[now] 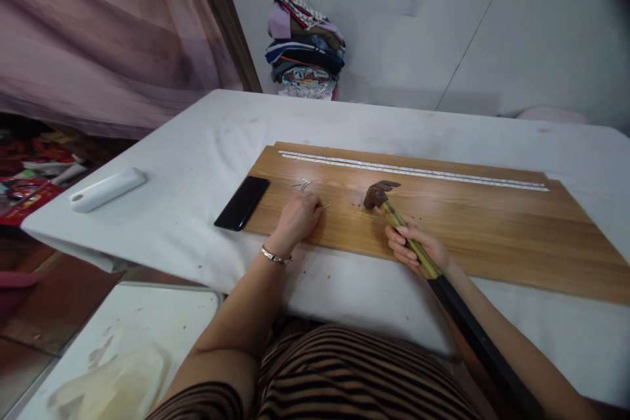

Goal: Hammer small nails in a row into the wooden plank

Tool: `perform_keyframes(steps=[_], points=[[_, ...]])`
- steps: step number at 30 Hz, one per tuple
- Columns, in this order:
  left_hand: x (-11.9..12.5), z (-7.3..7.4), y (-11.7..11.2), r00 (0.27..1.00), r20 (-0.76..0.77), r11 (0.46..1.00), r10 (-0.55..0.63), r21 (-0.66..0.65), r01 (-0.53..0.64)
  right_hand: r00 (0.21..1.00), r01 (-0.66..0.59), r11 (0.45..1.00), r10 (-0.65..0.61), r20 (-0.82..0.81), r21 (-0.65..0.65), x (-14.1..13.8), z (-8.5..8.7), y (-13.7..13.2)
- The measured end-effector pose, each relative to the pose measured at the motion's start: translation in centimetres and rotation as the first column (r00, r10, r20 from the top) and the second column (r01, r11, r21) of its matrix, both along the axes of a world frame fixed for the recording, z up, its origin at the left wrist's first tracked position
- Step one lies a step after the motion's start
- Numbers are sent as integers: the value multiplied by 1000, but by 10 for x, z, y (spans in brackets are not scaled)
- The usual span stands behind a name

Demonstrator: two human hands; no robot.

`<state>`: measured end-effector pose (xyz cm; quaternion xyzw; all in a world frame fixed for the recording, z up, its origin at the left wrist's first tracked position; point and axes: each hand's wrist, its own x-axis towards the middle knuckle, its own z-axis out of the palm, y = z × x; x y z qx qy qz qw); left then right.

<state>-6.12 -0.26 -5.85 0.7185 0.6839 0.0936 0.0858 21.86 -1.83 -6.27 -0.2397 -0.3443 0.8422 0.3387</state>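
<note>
A long wooden board (492, 216) lies on the white-covered table (197, 144). My right hand (416, 248) is wrapped round the yellow shaft of a claw hammer (381, 197), whose rusty head rests on the board. My left hand (298, 218) rests on the board's near left part with its fingers pinched on a small nail (325, 207) that sticks out to the right. Several loose nails (302, 184) lie just beyond that hand. A silver strip (413, 170) runs along the board's far edge.
A black phone (242, 203) lies left of the board. A white oblong object (107, 189) sits near the table's left edge. Folded clothes (305, 46) are stacked against the back wall. A white stool or low surface (128, 335) stands at lower left.
</note>
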Motion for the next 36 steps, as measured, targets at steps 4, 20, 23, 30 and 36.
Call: perform_keyframes(steps=[4,20,23,30,36], points=[[3,2,0,999,-27,1000,-29,-4,29,1000,7,1000,-7,10,3,-1,-2,1],[10,-2,-3,992,23,991,-128,28,127,998,30,1000,-30,-48,4,2,2,3],[14,-4,-1,988,43,988,-148,43,146,997,38,999,-37,-63,6,3,2,4],[14,-10,0,968,156,978,-197,108,181,997,35,999,-35,-69,5,3,2,5],[25,5,3,930,219,954,-294,131,271,997,22,1000,-21,-78,13,5,3,7]])
